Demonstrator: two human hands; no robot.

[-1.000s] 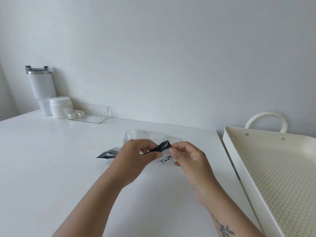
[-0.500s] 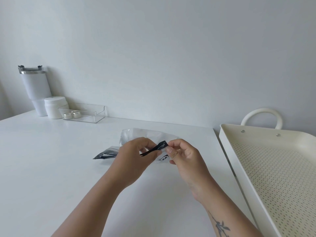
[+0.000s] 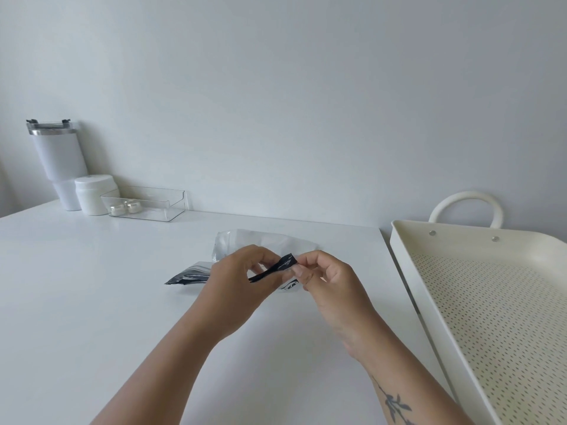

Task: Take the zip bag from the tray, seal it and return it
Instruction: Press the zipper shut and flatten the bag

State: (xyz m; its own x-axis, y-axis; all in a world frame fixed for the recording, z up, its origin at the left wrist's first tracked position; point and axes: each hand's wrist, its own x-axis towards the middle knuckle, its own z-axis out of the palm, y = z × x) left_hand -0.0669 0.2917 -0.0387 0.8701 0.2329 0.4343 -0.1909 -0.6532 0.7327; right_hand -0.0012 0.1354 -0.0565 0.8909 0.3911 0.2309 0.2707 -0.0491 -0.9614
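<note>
Clear plastic zip bag (image 3: 264,240) sits over the white bench (image 3: 92,302), left hand (image 3: 236,277) and right hand (image 3: 325,277) both pinching its black zip strip (image 3: 277,266), well apart from the cream tray (image 3: 408,271). Sealing appears underway; next, fingers likely must press along the strip before the return.

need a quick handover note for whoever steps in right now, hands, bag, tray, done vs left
Left hand: pinched on the black zip strip of the clear plastic zip bag, near its middle.
Right hand: fingertips pinched on the strip's right end.
Bag: out of the tray, held low over the white table; the strip's left end sticks out past the left hand.
Cream perforated tray: to the right; nothing shows in the part in view.
Done: bag taken out.
Left: finish pressing the seal along the strip, since it cannot be confirmed closed, then return the bag to the tray.
</note>
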